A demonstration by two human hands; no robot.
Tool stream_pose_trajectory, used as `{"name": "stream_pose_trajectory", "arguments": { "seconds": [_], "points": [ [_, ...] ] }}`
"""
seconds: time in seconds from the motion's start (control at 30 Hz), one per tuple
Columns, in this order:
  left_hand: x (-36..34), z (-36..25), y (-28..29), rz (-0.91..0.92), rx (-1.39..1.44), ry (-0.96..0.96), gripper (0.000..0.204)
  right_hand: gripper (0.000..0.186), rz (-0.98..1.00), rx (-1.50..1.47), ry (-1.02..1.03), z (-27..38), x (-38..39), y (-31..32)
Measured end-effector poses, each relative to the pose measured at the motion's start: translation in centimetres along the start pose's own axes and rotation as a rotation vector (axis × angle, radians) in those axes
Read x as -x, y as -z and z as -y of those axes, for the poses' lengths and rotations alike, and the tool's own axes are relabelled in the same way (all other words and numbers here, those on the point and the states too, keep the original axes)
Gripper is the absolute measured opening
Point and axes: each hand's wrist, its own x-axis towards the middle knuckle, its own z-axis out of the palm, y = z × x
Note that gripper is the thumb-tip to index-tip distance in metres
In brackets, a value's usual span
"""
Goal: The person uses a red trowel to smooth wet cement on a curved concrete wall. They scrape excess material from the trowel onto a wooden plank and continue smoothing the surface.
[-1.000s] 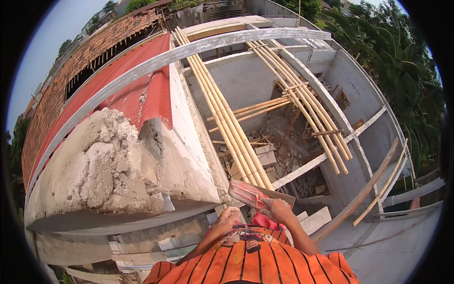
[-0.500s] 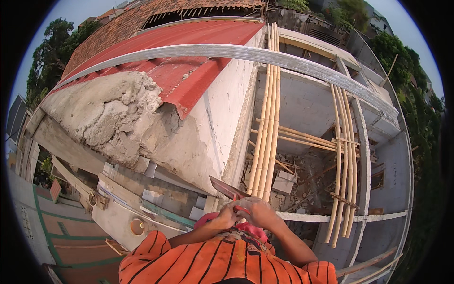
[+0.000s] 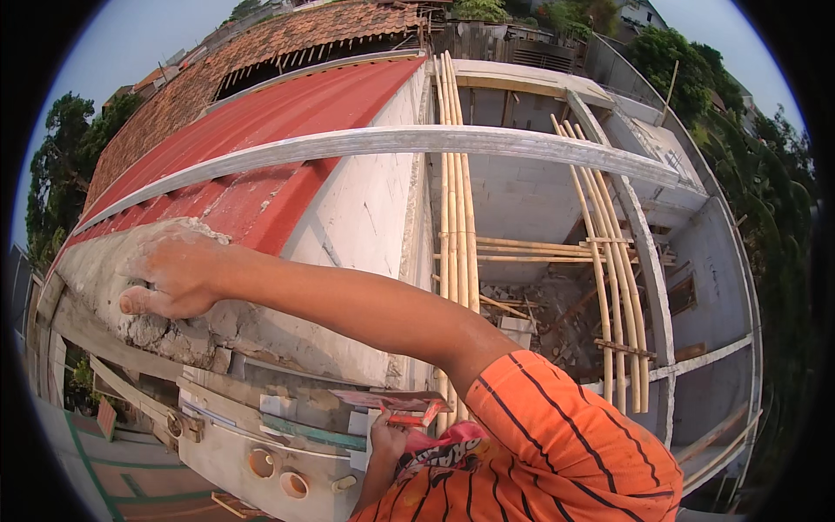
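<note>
My right hand (image 3: 178, 270) reaches far left across my body and rests on a lumpy mound of grey mortar (image 3: 187, 339) on the wall top, thumb and fingers apart, fingertips partly lost against the mortar. Low in the middle, my left hand (image 3: 387, 439) grips the red handle of a flat trowel (image 3: 365, 398), its blade lying roughly level below my right forearm. The red metal roof (image 3: 261, 104) begins just beyond the mortar.
A pale beam (image 3: 487, 143) crosses overhead of the roof and open room. Bamboo poles (image 3: 452, 217) span the drop to a rubble-strewn floor. Block walls (image 3: 696, 287) surround it. Planks and a board with round holes (image 3: 226, 435) lie below left.
My right hand has left the trowel and stretched left onto the mortar. My left hand keeps the trowel, now lower. The view has swung leftward since a second ago.
</note>
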Motion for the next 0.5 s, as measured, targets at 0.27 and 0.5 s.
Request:
{"name": "stream_pose_trajectory", "arguments": {
  "seconds": [0.27,0.5],
  "points": [
    [-5.4,4.3,12.0,0.042,0.176,-0.063,0.014,0.055,-0.309,0.139,0.106,-1.7,-0.1,-4.8],
    [-3.8,1.7,10.8,0.029,0.130,-0.222,0.022,0.055,-0.466,0.103,0.143,-1.6,-0.2,-5.5]
  ]
}}
